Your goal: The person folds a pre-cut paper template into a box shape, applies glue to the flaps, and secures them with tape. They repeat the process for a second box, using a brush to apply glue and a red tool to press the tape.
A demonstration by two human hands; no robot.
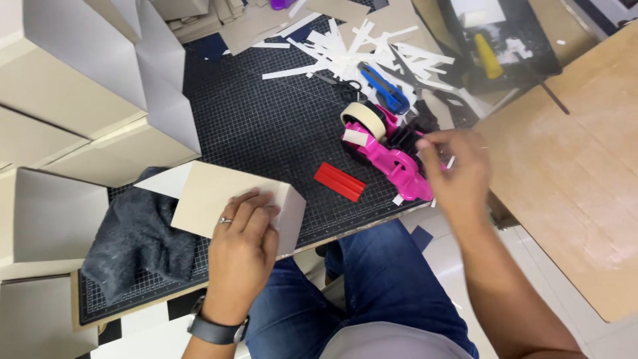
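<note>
My left hand [242, 233] lies flat on a small beige cardboard box [212, 194] at the near edge of the black cutting mat [266, 126], pressing it down. A ring is on one finger and a dark watch on the wrist. My right hand [453, 171] is at the pink tape dispenser [389, 154], fingers pinched on a small strip of white tape [450, 161] at its front end. A roll of cream tape [364, 117] sits in the dispenser. A red flat block [339, 181] lies on the mat between the two hands.
Grey and beige cardboard boxes [80, 80] are stacked at the left. A dark grey cloth [136, 236] lies beside the box. White paper strips [359, 46], a blue cutter [385, 88] and scissors [347, 90] litter the far mat. A brown board [571, 173] sits at the right.
</note>
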